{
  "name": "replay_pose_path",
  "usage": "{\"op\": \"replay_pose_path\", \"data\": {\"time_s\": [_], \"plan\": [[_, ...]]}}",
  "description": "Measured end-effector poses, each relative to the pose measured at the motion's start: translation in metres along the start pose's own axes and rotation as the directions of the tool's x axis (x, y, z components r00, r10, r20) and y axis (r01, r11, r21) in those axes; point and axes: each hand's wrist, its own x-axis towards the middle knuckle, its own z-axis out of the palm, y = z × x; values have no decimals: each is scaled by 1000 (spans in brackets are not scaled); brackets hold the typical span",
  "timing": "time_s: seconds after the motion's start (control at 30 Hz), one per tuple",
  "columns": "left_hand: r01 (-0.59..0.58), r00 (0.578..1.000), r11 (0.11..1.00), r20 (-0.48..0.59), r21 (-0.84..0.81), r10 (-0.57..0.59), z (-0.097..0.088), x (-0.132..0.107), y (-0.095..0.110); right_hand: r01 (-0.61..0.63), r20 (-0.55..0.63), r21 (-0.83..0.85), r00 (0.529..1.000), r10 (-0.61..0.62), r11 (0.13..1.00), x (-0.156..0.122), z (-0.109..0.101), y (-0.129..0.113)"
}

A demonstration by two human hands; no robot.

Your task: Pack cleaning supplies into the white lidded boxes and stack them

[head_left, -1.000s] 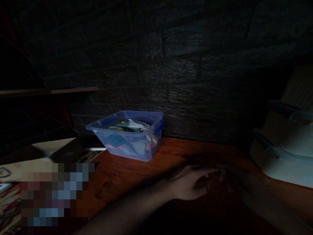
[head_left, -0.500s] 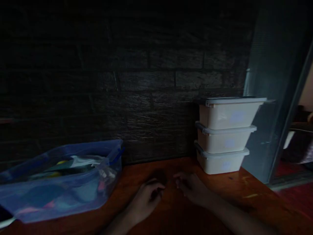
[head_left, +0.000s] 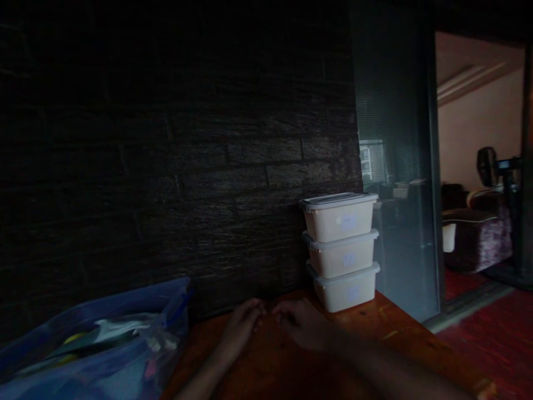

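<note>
Over the brown wooden tabletop, my left hand and my right hand face each other with a narrow gap between them. The fingers of both are loosely bent, a little apart, and I see nothing in either hand. Just behind my right hand stands a stack of three white lidded boxes with pale labels. A blue translucent bin lies left of my left hand. Inside it are light cloth-like or plastic pieces and something yellow, too dim to name.
A dark brick wall rises behind the table. To the right are a glass panel and an open doorway, with red flooring, a draped piece of furniture and a dark stand beyond.
The view has swung right and upward, so the boxes and bin sit further left and lower, and more of the doorway shows. My hands are closer together.
</note>
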Motion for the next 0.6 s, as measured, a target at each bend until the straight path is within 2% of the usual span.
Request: {"op": "replay_pose_path", "data": {"time_s": [0.17,0.33,0.4,0.47,0.53,0.6], "plan": [[-83,996,997,-23,-1,83,12,44,69,119,-113,-45,986,-123,992,-5,-80,-33],[-183,979,983,-92,6,183,27,100,134,88,-255,-342,950,-182,936,-20,-179,-52],[-192,976,981,-103,-20,189,35,117,158,2,-386,-431,904,-186,902,-24,-220,-51],[-196,975,979,-117,-52,189,43,130,178,-90,-522,-457,833,-185,885,-27,-260,-43],[-201,973,976,-132,-79,190,51,139,193,-171,-654,-410,740,-158,896,-27,-297,-30],[-203,972,974,-137,-98,189,60,147,202,-224,-767,-279,636,-77,934,-23,-329,-13]]}}
